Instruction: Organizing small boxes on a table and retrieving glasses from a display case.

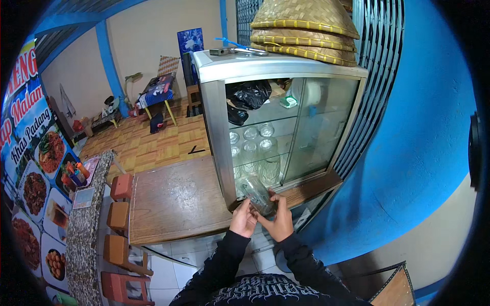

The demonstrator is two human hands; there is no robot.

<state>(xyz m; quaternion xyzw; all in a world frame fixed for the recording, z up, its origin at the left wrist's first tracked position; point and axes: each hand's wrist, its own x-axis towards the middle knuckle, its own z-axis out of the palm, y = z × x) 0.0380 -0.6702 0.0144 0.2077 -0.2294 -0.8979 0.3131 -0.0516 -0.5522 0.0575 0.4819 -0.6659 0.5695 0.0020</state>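
Note:
A clear glass mug or jar [257,194] is held tilted between my two hands, in front of the open left side of a glass display cabinet [213,114]. My left hand [245,218] grips its lower left side; my right hand [278,218] has its fingers and thumb on the right side and near end. Behind it, several upturned patterned glasses [271,168] stand on the cabinet's bottom level, with more glass bases [267,130] showing above them. Black plastic bags [249,95] and a small green and white packet [288,101] lie on the upper shelf.
The sliding glass pane [321,126] covers the cabinet's right side. Woven bamboo covers [304,34] and a padlock [222,51] rest on top. A wooden table [180,202] adjoins at left, with stools [116,248] and a granite counter [86,229] beyond. A blue wall [417,153] curves at right.

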